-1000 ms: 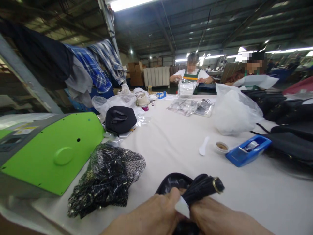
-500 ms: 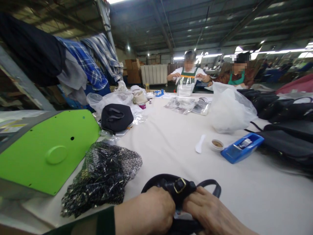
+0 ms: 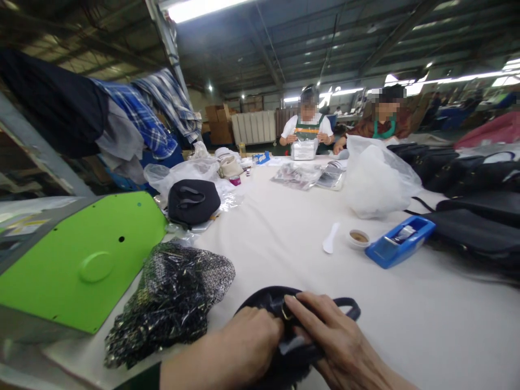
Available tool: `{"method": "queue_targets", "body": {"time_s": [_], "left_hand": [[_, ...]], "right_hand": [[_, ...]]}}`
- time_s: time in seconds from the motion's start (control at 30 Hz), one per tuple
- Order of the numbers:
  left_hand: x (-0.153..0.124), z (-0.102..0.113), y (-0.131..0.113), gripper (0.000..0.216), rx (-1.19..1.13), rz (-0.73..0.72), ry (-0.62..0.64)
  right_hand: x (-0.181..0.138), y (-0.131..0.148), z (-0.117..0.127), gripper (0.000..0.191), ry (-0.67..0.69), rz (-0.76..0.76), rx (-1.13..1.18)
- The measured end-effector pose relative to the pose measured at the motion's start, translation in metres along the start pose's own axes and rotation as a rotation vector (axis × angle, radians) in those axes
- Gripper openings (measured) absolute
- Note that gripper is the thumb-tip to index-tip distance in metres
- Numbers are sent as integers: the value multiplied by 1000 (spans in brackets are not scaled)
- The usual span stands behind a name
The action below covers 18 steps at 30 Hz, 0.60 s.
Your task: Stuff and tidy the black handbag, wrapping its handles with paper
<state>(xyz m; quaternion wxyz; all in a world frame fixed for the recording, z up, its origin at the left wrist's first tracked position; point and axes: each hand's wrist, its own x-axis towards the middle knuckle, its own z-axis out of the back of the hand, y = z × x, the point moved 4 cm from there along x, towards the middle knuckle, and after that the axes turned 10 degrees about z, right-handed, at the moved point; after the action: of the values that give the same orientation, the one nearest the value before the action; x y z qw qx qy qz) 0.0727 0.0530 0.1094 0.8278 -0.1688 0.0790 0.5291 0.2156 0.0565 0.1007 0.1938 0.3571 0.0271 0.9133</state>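
A small black bag lies at the table's near edge, with a gold buckle on its top and a strap loop sticking out on the right. My left hand is closed on the bag's left side, its fingertips hidden against the black material. From the right, my right hand grips the bag, with its fingers laid over the top beside the buckle and partly covering it. Something pale shows in the gap between my hands; I cannot make out what it is.
Crumpled black netted plastic and a green panel lie to the left. A blue tape dispenser, small cup and white spoon sit right of centre. Black bags line the right. Two people work across the table.
My right hand has moved up onto the bag's top, its fingers now partly over the buckle. My left hand stays on the bag. Across the table, a person has lowered a clear plastic bag.
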Motion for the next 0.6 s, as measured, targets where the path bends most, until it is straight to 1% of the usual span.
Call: {"method": "queue_targets", "body": {"time_s": [0.17, 0.3, 0.37, 0.43, 0.5, 0.53, 0.6], "left_hand": [[-14, -1, 3, 23, -140, -75, -81], [-13, -11, 7, 38, -192, -127, -231], [-12, -13, 5, 39, -170, -167, -248], [-12, -10, 1, 35, -91, -178, -189], [-12, -4, -3, 34, 12, -158, -72], [-11, -2, -5, 37, 57, -153, -9], [-6, 1, -8, 42, 124, -164, 44]], "right_hand": [[3, 3, 1, 33, 22, -3, 37], [8, 5, 2, 28, 63, -11, 76], [11, 5, 2, 28, 87, -26, 101], [11, 5, 2, 28, 84, -30, 105], [10, 4, 5, 28, 14, -18, 76], [8, 4, 7, 32, -31, -9, 63], [4, 4, 8, 39, -91, 1, 64]]}}
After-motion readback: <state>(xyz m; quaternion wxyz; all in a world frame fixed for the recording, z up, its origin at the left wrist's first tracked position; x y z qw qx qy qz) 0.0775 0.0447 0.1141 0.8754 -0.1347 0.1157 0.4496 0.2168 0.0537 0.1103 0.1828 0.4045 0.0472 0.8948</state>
